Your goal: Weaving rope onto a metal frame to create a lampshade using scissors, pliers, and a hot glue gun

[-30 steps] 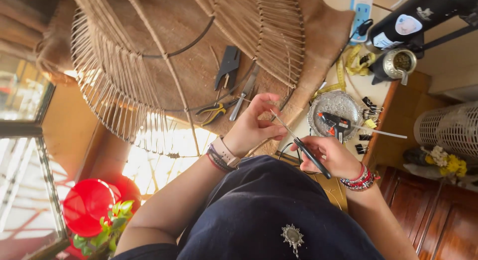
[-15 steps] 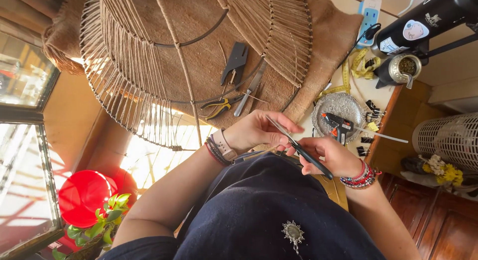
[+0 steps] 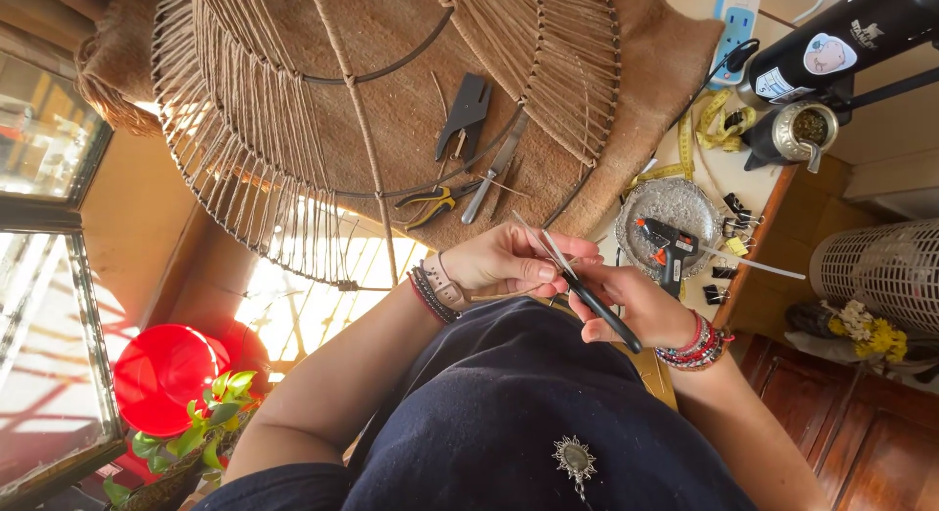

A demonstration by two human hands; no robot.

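Left hand (image 3: 509, 262) is at the centre of the head view, just below the rim of a large wire frame (image 3: 245, 178) wound with brown cord. Its fingers are pressed together, with thumb and forefinger pinching a thin pale strand (image 3: 489, 296) that trails back toward the wrist. The wrist carries a watch and dark bracelets (image 3: 432, 292).

On the burlap cloth (image 3: 391, 42) under the frame lie yellow-handled pliers (image 3: 435, 203), a black clip-shaped tool (image 3: 465, 115) and a slim metal blade (image 3: 494, 174), all well apart from both hands.

A black-handled tool (image 3: 597, 311) with slim metal tips crosses between the hands. Its tips point up and left over the left fingertips. Whether the tips touch the strand cannot be told.

Right hand (image 3: 636, 306) is closed around the black handle, touching the left hand at the fingertips. Beaded red bracelets (image 3: 696, 347) circle its wrist.

Further right, on the surface (image 3: 724, 174), a round silver tray (image 3: 675, 203) holds a black glue gun (image 3: 665, 245). Black binder clips (image 3: 732, 210) lie beside the tray, a yellow measuring tape (image 3: 709, 130) above it, and a black bottle (image 3: 841, 37) at the far right.
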